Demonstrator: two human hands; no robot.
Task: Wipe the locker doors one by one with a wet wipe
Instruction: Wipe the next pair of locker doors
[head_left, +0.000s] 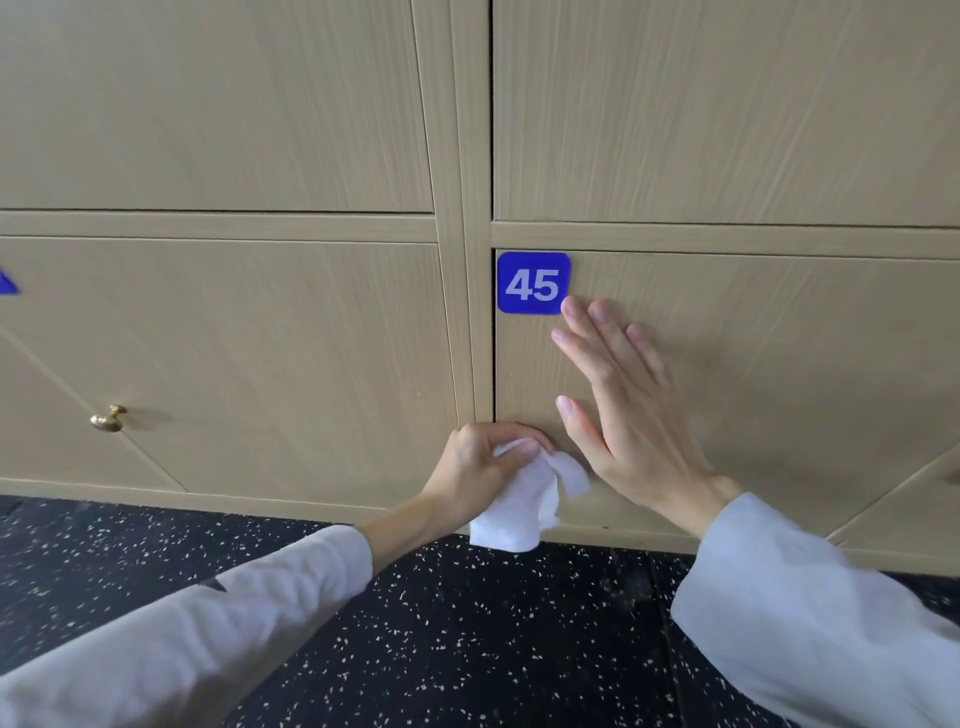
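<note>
Fingers (511, 441) of the left hand (480, 465) are curling tightly around a white wet wipe (524, 506), crumpled and soft, hanging by the lower left corner of locker door (753, 374). Flat and spread, holding nothing, the right hand (623, 405) is pressing on that pale wood-grain door beneath its glossy blue rounded plate (533, 283) reading 45. Below, speckled black floor (467, 639) is showing.

Number plate (533, 283) sitting at upper left corner of lower right locker door (779, 364). Right hand (623, 410) lying flat on that door, just below-right of plate. Left hand (483, 462) gripping wet wipe (524, 504) at door's lower left edge, left of right hand. Knob (108, 419) sitting on lower left door (260, 364). Floor (467, 649) lying below lockers.
</note>
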